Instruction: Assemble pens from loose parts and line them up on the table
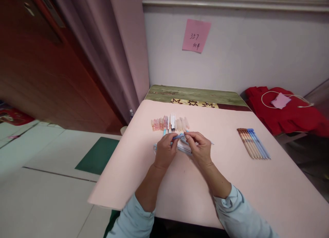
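My left hand (165, 152) pinches a blue pen part (178, 137) between thumb and fingertips. Close beside it, my right hand (200, 149) has its thumb and forefinger closed on the other end of the same blue piece. Under and between my hands lie white and light-blue pen parts (184, 148), partly covered by my fingers. Just beyond them is a row of pen pieces: pink patterned barrels (158, 123) on the left, white sticks with dark tips (172, 121) in the middle, and pale translucent pieces (182, 124) on the right.
Brown and blue pens (253, 143) lie side by side at the right of the pink-covered table (123, 176). Beyond the table's right edge are a red cloth (257, 97) and a white cable. A pink note (196, 35) hangs on the wall, and a curtain (113, 42) hangs at left.
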A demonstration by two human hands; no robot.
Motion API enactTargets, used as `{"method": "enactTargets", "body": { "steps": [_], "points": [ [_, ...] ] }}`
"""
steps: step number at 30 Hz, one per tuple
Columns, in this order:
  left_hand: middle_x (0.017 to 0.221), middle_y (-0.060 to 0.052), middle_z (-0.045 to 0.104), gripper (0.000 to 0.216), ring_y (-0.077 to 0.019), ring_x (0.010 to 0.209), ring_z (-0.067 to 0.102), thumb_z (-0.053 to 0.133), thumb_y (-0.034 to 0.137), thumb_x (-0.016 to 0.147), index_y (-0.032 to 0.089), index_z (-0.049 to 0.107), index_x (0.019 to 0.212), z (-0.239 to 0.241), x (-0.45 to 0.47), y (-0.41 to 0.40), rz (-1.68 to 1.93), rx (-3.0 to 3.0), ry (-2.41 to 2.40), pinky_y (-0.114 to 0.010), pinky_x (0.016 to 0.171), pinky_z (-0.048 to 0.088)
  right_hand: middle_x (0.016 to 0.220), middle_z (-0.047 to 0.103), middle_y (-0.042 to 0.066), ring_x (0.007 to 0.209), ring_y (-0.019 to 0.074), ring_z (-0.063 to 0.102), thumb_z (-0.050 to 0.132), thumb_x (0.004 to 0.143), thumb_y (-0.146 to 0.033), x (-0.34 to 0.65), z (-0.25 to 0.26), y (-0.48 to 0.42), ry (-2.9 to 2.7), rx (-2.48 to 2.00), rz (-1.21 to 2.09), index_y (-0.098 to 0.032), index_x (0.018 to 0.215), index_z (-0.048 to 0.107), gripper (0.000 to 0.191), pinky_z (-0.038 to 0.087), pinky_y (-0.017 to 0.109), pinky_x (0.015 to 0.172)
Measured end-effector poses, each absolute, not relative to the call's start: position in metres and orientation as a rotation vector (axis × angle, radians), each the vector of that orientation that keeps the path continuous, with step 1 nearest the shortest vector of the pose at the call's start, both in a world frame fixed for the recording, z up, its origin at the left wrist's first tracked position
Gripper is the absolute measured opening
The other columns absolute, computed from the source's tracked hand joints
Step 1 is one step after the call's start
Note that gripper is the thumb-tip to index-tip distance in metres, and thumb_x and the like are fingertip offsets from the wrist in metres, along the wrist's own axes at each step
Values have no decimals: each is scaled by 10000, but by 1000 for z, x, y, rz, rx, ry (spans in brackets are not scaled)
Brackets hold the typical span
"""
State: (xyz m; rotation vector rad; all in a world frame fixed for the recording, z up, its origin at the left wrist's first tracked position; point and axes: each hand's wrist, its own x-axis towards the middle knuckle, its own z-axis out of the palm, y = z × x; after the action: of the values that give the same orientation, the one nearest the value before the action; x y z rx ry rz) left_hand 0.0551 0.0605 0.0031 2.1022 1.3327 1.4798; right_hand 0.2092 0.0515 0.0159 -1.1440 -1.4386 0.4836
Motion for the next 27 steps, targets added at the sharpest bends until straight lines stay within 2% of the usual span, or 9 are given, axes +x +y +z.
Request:
{"method": "enactTargets", "body": {
  "steps": [14, 17, 20, 22, 24, 27],
  "points": [
    [920, -43, 711, 119, -153, 804, 675, 584, 234, 892, 211, 637, 997, 6, 57, 59, 1473, 2076, 1281, -271, 745, 542, 891, 732, 55, 772, 178, 659, 618, 887, -350, 209, 18, 50, -1441, -1199, 492, -235, 966, 761, 200, 513, 302, 689],
    [929, -47, 719, 121, -154, 808, 683, 593, 246, 884, 207, 654, 981, 7, 58, 58, 1472, 2003, 1264, -268, 752, 553, 887, 730, 56, 725, 168, 650, 648, 860, -377, 212, 21, 52, -1361, -1200, 551, -220, 981, 757, 227, 520, 302, 681],
    [919, -40, 722, 139, -149, 799, 687, 609, 269, 869, 201, 666, 976, 5, 56, 61, 1504, 1803, 1299, -259, 743, 562, 787, 716, 40, 613, 140, 598, 680, 825, -405, 226, 26, 55, -1260, -1209, 664, -187, 955, 752, 264, 497, 281, 599],
    [904, -33, 720, 172, -143, 785, 685, 621, 298, 859, 194, 661, 989, 2, 54, 64, 1560, 1605, 1359, -260, 742, 565, 665, 673, 8, 537, 113, 525, 708, 794, -410, 242, 32, 55, -1321, -1239, 788, -172, 878, 753, 256, 435, 253, 519],
    [888, -27, 715, 209, -138, 773, 679, 633, 328, 846, 186, 648, 1000, 0, 50, 67, 1617, 1422, 1410, -264, 742, 566, 593, 629, -20, 503, 95, 468, 720, 779, -408, 257, 36, 53, -1525, -1300, 944, -173, 815, 755, 240, 367, 236, 477],
    [846, -19, 709, 229, -134, 755, 673, 654, 350, 823, 182, 632, 978, 1, 46, 71, 1656, 1289, 1446, -252, 715, 557, 562, 614, -43, 505, 90, 474, 711, 782, -381, 273, 39, 49, -1899, -1360, 1101, -197, 722, 750, 198, 346, 228, 483]
  ]
}}
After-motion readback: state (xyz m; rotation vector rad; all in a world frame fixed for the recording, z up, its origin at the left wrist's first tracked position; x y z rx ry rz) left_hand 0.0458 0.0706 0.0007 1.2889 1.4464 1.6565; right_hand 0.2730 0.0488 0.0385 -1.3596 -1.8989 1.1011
